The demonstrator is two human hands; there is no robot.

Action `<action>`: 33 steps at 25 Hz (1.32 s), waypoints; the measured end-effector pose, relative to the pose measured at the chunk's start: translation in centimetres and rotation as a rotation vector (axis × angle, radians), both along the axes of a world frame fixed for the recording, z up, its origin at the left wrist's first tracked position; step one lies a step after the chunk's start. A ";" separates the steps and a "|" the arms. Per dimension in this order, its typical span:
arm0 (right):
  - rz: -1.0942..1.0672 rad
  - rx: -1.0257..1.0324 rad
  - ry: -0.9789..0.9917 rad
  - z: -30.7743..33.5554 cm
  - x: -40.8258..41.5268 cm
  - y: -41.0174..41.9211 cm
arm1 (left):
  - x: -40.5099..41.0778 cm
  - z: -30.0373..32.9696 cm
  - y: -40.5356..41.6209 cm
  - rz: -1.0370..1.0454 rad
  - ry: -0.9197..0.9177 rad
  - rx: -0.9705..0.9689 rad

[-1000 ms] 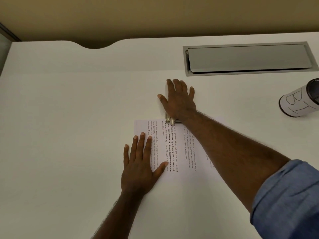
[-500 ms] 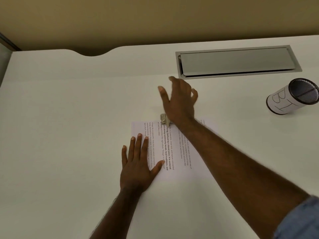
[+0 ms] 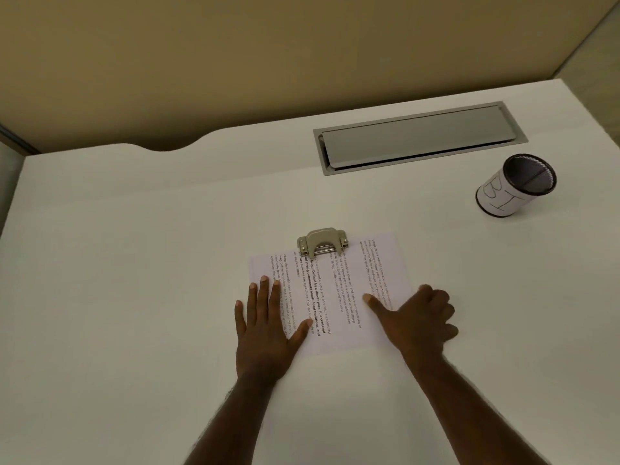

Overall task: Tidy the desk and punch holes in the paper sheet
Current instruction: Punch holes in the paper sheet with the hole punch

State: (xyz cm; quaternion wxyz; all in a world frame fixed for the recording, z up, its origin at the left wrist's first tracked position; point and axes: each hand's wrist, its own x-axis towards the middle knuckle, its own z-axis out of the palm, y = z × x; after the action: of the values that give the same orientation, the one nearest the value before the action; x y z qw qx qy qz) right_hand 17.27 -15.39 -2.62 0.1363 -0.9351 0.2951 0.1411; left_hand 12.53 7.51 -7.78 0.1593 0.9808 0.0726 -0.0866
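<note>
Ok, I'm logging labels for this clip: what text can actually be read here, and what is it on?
"BI": handwritten on the white wrap of the mesh cup.
"Defined by a slower pace, it is centered", "strong community bonds, local traditions, and": bold lines on the paper sheet.
The sheet's other lines are too small to read.
Hole punch: no text visible.

Paper sheet (image 3: 339, 293): white, printed with short blocks of text running sideways to the viewer, one block in bold; lies flat on the white desk (image 3: 134, 280), slightly skewed. Hole punch (image 3: 322, 242): small, metallic beige, with a curved lever and a visible spring; sits on the desk at the sheet's far edge, left of that edge's middle, its mouth over the paper margin, lever raised.
</note>
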 end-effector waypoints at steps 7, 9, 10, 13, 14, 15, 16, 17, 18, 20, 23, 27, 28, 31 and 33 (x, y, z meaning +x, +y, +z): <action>-0.007 -0.051 0.075 0.8 0.3 0.1 | 0.1 1.1 -0.1 -0.014 0.071 -0.005; -0.027 -0.037 0.057 0.9 0.6 -0.3 | 0.2 1.2 -0.1 -0.017 0.080 -0.003; -0.031 -0.031 0.052 0.9 0.6 -0.4 | 0.2 1.3 -0.1 -0.018 0.082 -0.002; -0.071 0.029 0.065 0.9 0.8 -0.8 | 0.2 1.2 -0.1 -0.022 0.087 0.007; -0.090 0.063 0.065 0.9 1.0 -1.0 | 0.2 1.2 -0.2 -0.023 0.089 0.009; -0.106 0.099 0.057 0.9 1.2 -1.1 | 0.2 1.1 -0.2 -0.024 0.087 0.009; -0.116 0.132 0.043 0.9 1.3 -1.2 | 0.2 1.1 -0.1 -0.023 0.084 0.006; -0.123 0.164 0.030 0.8 1.4 -1.3 | 0.1 1.0 -0.1 -0.022 0.077 0.005; -0.132 0.194 0.018 0.8 1.4 -1.2 | 0.1 1.0 -0.1 -0.022 0.070 0.007; -0.148 0.241 -0.002 0.7 1.4 -1.1 | 0.0 0.9 -0.1 -0.022 0.059 0.009; -0.160 0.216 -0.029 0.9 1.3 -0.9 | 0.0 0.8 -0.1 -0.021 0.050 0.001; -0.063 0.018 0.038 0.9 0.8 1.1 | 0.1 0.7 -0.2 -0.016 0.046 -0.005; -0.037 -0.023 0.045 0.8 0.6 1.7 | 0.1 0.8 -0.2 -0.016 0.045 -0.006; -0.050 0.008 0.025 0.5 0.6 2.2 | 0.1 0.8 -0.1 -0.017 0.037 -0.004; -0.098 0.103 0.009 0.5 0.9 2.0 | 0.1 0.8 -0.1 -0.018 0.035 0.000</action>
State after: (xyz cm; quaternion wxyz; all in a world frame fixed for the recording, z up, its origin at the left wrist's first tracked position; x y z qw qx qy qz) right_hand 18.16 -13.35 -2.09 0.1897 -0.9106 0.3336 0.1535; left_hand 12.59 7.38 -7.02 0.1572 0.9797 0.0664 -0.1052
